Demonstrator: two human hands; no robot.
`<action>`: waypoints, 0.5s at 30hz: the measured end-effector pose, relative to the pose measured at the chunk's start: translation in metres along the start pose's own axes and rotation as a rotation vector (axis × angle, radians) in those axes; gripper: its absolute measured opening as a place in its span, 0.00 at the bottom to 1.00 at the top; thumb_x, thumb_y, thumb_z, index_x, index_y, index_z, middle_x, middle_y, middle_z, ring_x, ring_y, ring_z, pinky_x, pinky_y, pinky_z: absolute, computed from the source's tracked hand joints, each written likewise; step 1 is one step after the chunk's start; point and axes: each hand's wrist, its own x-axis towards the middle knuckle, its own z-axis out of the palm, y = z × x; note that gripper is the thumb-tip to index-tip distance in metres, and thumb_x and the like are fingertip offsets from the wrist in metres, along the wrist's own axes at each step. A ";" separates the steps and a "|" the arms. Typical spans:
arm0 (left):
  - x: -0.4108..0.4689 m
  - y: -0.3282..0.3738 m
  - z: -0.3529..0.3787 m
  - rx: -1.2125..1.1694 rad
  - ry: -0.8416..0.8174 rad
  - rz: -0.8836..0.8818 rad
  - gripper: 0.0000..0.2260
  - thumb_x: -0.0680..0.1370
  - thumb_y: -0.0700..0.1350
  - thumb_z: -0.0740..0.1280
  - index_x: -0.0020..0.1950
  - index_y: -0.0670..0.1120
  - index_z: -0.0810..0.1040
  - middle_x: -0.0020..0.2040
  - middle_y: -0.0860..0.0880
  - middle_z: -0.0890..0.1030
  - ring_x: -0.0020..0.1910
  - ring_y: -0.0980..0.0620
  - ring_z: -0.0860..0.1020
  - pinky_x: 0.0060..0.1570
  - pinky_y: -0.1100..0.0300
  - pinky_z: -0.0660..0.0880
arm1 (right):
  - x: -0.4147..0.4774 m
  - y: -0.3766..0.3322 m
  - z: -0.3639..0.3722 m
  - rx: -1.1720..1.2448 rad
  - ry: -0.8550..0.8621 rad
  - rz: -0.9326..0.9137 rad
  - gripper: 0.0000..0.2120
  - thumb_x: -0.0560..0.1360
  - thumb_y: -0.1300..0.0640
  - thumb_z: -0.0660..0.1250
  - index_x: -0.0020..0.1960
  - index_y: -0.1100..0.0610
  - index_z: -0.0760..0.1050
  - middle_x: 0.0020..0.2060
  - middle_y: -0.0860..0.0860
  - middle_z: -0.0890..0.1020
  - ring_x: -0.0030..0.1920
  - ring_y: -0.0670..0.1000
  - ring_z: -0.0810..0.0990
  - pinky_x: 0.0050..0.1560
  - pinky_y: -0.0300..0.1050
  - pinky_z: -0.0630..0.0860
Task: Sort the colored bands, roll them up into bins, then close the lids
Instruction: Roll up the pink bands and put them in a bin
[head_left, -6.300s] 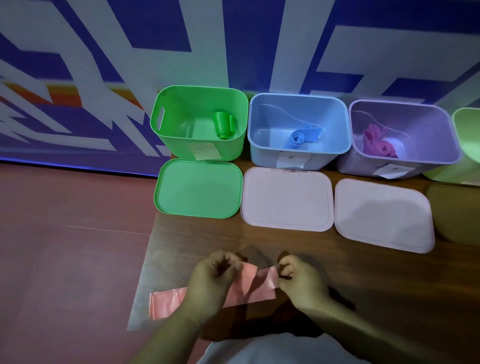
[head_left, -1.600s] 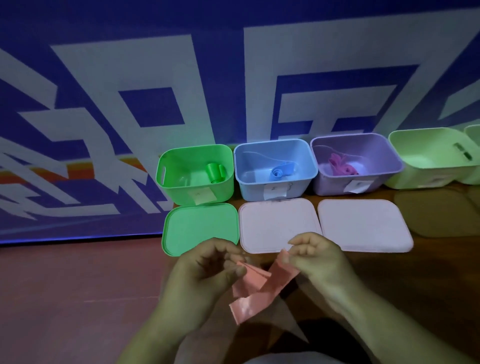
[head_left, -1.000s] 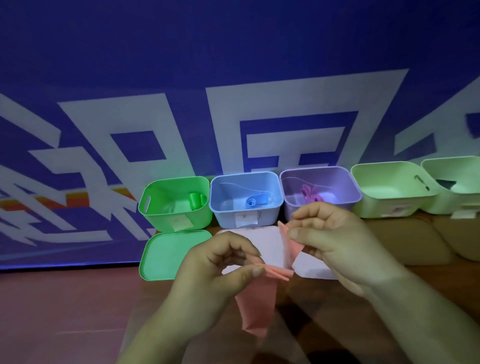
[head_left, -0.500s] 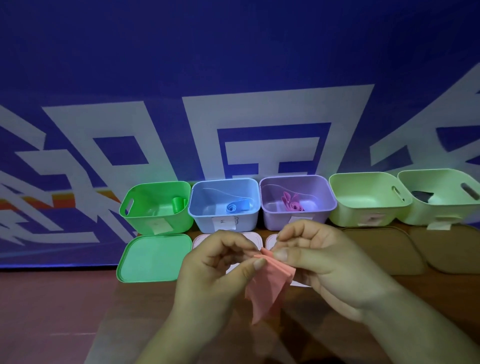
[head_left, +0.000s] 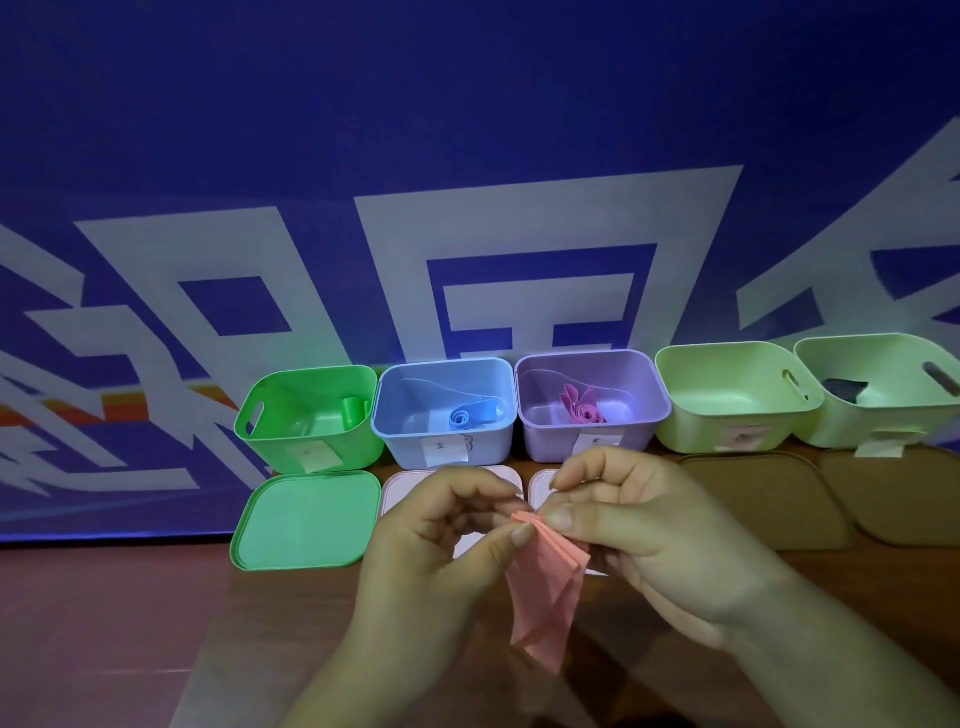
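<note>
Our left hand (head_left: 441, 525) and right hand (head_left: 639, 525) pinch the folded pink band (head_left: 545, 587), stopping it unfurling. At two o'clock from them, an apparently empty pale-green bin (head_left: 727, 415) waits.

One head-worn view looks forward and slightly down, close behind the left hand (head_left: 441, 535) and right hand (head_left: 644, 525), the counter (head_left: 872, 597) and wall (head_left: 467, 130) beyond them.

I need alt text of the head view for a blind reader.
Left hand and right hand pinch a folded pink band over a table. Behind stand open bins: green bin, blue bin, purple bin, two pale green bins, lids lying before them.
</note>
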 end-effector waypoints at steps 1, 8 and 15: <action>0.001 -0.001 -0.001 0.011 0.009 0.001 0.12 0.67 0.39 0.77 0.46 0.53 0.82 0.41 0.46 0.84 0.41 0.50 0.82 0.45 0.60 0.79 | 0.001 0.001 0.000 -0.019 -0.001 -0.012 0.12 0.62 0.67 0.78 0.40 0.54 0.81 0.38 0.57 0.85 0.35 0.51 0.81 0.36 0.40 0.76; 0.009 -0.004 -0.011 0.129 0.056 0.041 0.07 0.68 0.49 0.74 0.45 0.56 0.82 0.41 0.49 0.85 0.43 0.48 0.82 0.48 0.45 0.78 | 0.001 0.007 -0.001 -0.244 0.056 -0.248 0.12 0.61 0.63 0.76 0.42 0.51 0.82 0.42 0.54 0.86 0.41 0.49 0.82 0.45 0.40 0.79; 0.018 -0.007 -0.012 0.021 0.076 -0.014 0.08 0.68 0.40 0.74 0.42 0.53 0.84 0.39 0.48 0.85 0.38 0.53 0.82 0.44 0.61 0.78 | 0.010 0.012 0.006 -0.366 0.184 -0.321 0.16 0.67 0.71 0.76 0.40 0.49 0.83 0.37 0.53 0.85 0.37 0.47 0.81 0.42 0.39 0.78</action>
